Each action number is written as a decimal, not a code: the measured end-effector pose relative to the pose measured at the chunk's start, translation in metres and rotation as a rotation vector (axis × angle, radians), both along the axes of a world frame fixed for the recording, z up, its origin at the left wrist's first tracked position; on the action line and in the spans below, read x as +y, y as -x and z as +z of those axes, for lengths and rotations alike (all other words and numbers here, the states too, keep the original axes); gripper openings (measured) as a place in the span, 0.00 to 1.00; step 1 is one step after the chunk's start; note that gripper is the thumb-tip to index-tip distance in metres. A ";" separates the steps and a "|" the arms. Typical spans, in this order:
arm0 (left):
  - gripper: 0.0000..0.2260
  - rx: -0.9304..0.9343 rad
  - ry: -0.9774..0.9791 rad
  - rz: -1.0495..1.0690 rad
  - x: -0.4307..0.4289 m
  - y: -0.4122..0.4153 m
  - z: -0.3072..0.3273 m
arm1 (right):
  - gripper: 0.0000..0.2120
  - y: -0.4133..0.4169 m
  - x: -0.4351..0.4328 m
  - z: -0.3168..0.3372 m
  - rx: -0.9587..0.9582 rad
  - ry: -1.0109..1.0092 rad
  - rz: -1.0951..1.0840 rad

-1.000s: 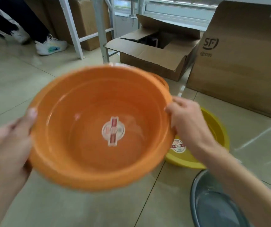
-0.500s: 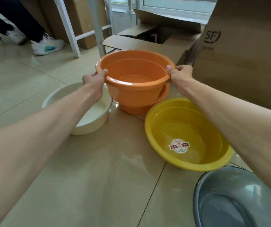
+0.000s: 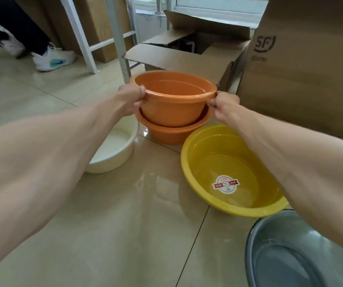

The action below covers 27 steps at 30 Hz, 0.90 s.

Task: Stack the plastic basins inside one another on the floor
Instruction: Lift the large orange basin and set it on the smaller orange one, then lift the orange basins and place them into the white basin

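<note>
Left hand [image 3: 132, 98] and right hand [image 3: 224, 105] are clamped on opposite sides of the rim of the upper round orange plastic basin [image 3: 173, 100], thumbs over the lip. Half a second ago this basin hung higher over the lower orange plastic basin [image 3: 170, 133]; a second ago it was up close to the camera, tilted open. Now its base sits partly inside the lower one, centre-top of frame, rim not yet down on rim. Judgement: nesting of this pair nearly complete; release comes next. Still unstacked: cream plastic basin [image 3: 114, 150], touching the stack's left side; yellow plastic basin [image 3: 228, 172] with a round label, lower right; grey basin [image 3: 290, 255] at bottom right corner. Surface: glossy beige tiled floor [image 3: 114, 224]. Behind: open cardboard box [image 3: 187, 56], large printed carton [image 3: 311, 79] upper right, white metal frame [image 3: 83, 38], another person's white sneaker [image 3: 52, 61] upper left.
</note>
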<state>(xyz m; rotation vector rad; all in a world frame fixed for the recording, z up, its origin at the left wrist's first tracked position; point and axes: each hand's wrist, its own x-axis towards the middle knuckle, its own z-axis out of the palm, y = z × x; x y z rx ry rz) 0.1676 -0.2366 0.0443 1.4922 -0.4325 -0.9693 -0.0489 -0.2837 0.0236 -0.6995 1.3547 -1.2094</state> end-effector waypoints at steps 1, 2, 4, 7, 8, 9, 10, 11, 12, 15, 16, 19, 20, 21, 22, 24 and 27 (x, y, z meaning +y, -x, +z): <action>0.17 0.009 -0.023 -0.004 0.000 0.005 -0.008 | 0.17 -0.001 0.004 -0.004 -0.005 -0.007 0.002; 0.17 0.003 -0.040 0.007 0.003 0.011 -0.015 | 0.17 -0.001 0.006 -0.008 -0.025 -0.010 -0.014; 0.17 0.047 -0.060 0.035 0.004 0.014 -0.028 | 0.11 -0.004 0.011 -0.009 -0.106 -0.019 -0.042; 0.16 0.094 -0.114 0.061 0.005 0.013 -0.034 | 0.09 -0.008 0.009 -0.009 -0.070 -0.062 -0.032; 0.13 0.052 -0.133 0.076 0.006 0.015 -0.037 | 0.14 -0.007 0.008 -0.011 0.036 -0.083 0.001; 0.12 0.006 -0.157 0.092 0.008 0.017 -0.039 | 0.18 -0.007 0.009 -0.016 0.166 -0.103 0.035; 0.13 -0.038 -0.186 0.105 0.011 0.019 -0.043 | 0.21 -0.008 0.011 -0.020 0.302 -0.128 0.074; 0.15 -0.092 -0.220 0.114 0.012 0.020 -0.050 | 0.22 -0.009 0.014 -0.027 0.417 -0.146 0.106; 0.16 -0.140 -0.251 0.116 0.016 0.021 -0.057 | 0.23 -0.010 0.018 -0.034 0.506 -0.146 0.127; 0.16 -0.188 -0.298 0.129 0.033 0.027 -0.069 | 0.24 -0.015 0.032 -0.043 0.611 -0.081 0.110; 0.16 -0.217 -0.311 0.135 0.038 0.027 -0.071 | 0.24 -0.016 0.036 -0.043 0.647 -0.062 0.111; 0.18 -0.299 -0.345 0.102 0.058 0.030 -0.069 | 0.22 -0.015 0.053 -0.041 0.786 -0.033 0.155; 0.19 -0.318 -0.356 0.094 0.065 0.029 -0.069 | 0.21 -0.014 0.061 -0.038 0.837 -0.016 0.172; 0.19 -0.320 -0.367 0.090 0.074 0.029 -0.068 | 0.20 -0.012 0.069 -0.036 0.890 0.000 0.206; 0.19 -0.316 -0.377 0.088 0.084 0.029 -0.068 | 0.17 -0.010 0.078 -0.035 0.946 0.009 0.255; 0.18 -0.297 -0.394 0.083 0.108 0.030 -0.066 | 0.10 -0.007 0.099 -0.033 1.091 0.040 0.376; 0.14 -0.237 -0.376 0.054 0.145 0.030 -0.063 | 0.07 -0.003 0.132 -0.031 1.282 0.082 0.517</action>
